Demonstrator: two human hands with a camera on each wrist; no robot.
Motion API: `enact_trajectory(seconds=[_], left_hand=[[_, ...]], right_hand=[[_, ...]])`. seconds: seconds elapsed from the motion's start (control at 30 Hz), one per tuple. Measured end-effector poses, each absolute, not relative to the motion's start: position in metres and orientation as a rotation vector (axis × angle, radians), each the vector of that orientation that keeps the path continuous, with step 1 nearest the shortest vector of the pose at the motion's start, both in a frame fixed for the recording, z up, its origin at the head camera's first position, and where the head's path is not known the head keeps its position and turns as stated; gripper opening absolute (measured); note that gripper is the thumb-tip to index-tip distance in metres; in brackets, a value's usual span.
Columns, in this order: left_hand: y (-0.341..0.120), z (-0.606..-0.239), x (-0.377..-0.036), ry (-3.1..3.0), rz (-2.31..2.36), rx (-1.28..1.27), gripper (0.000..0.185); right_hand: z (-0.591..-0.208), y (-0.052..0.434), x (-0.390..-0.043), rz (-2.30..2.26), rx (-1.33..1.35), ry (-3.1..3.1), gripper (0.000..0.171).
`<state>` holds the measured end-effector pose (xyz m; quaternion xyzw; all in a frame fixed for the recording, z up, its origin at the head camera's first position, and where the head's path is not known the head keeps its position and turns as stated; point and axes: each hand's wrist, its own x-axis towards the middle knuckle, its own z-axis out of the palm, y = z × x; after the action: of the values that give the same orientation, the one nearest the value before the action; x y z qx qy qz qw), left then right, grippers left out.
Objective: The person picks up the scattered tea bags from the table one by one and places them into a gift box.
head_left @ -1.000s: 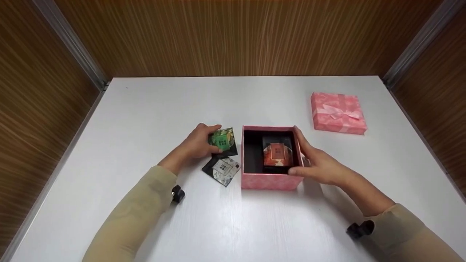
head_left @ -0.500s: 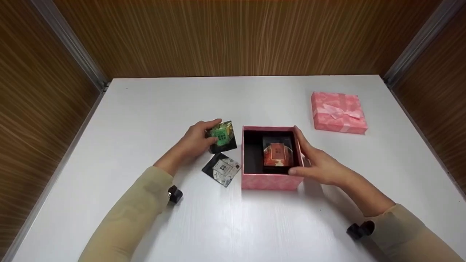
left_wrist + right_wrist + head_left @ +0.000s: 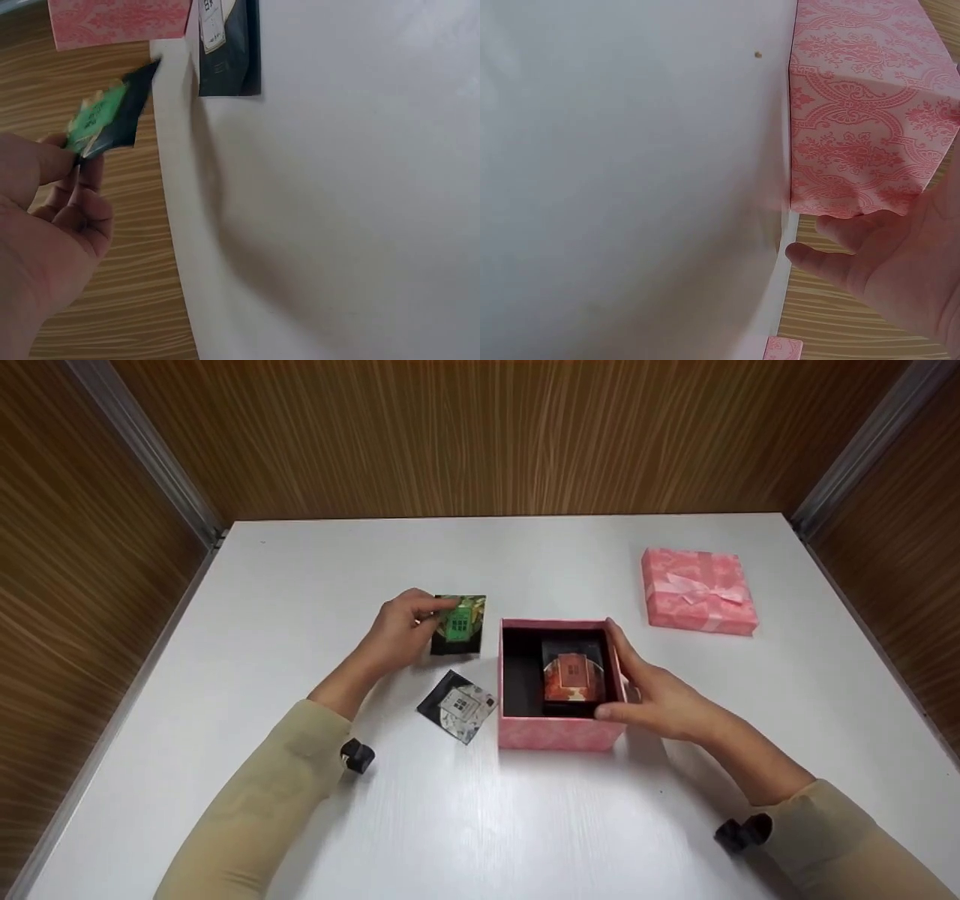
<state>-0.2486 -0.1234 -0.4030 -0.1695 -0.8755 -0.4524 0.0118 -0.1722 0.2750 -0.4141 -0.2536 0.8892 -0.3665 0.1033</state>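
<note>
My left hand [image 3: 405,631] pinches a small black packet with a green house print [image 3: 459,622] and holds it off the table, left of an open pink box [image 3: 559,733]. In the left wrist view the green packet [image 3: 105,114] hangs from my fingertips [image 3: 71,159]. A packet with a red house print [image 3: 572,676] lies inside the box. A third packet, with a grey-white print [image 3: 457,706], lies flat on the table by the box's left wall. My right hand [image 3: 652,697] rests against the box's right wall with the fingers stretched along it. The right wrist view shows that hand [image 3: 892,262] beside the pink box [image 3: 862,112].
The pink lid with a bow [image 3: 697,591] lies at the back right of the white table [image 3: 480,825]. Wooden walls close the table in at the back and on both sides. The grey-white packet [image 3: 227,45] and the pink box [image 3: 116,21] show in the left wrist view.
My left hand has lifted the green packet off the grey-white packet and carried it up and away from me. The right hand and the box have not moved.
</note>
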Motion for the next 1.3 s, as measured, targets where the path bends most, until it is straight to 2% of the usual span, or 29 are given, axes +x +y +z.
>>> enact_trajectory(seconds=[0.17,0.43,0.93,1.3], left_hand=[[-0.121,-0.396,-0.245,-2.705,-1.399,-0.501,0.034],[-0.116,-0.384,-0.24,-2.667,-1.376,-0.465,0.052],[-0.096,-0.356,-0.22,-2.496,-1.483,-0.58,0.048],[-0.068,-0.352,-0.205,-2.516,-1.544,-0.768,0.047]], right_hand=[[-0.416,0.276,-0.173,-1.087,-0.752,2.62,0.12],[-0.415,0.276,-0.173,-1.124,-0.738,2.599,0.12],[-0.414,0.275,-0.172,-1.105,-0.741,2.619,0.121],[-0.416,0.275,-0.174,-1.096,-0.756,2.631,0.119]])
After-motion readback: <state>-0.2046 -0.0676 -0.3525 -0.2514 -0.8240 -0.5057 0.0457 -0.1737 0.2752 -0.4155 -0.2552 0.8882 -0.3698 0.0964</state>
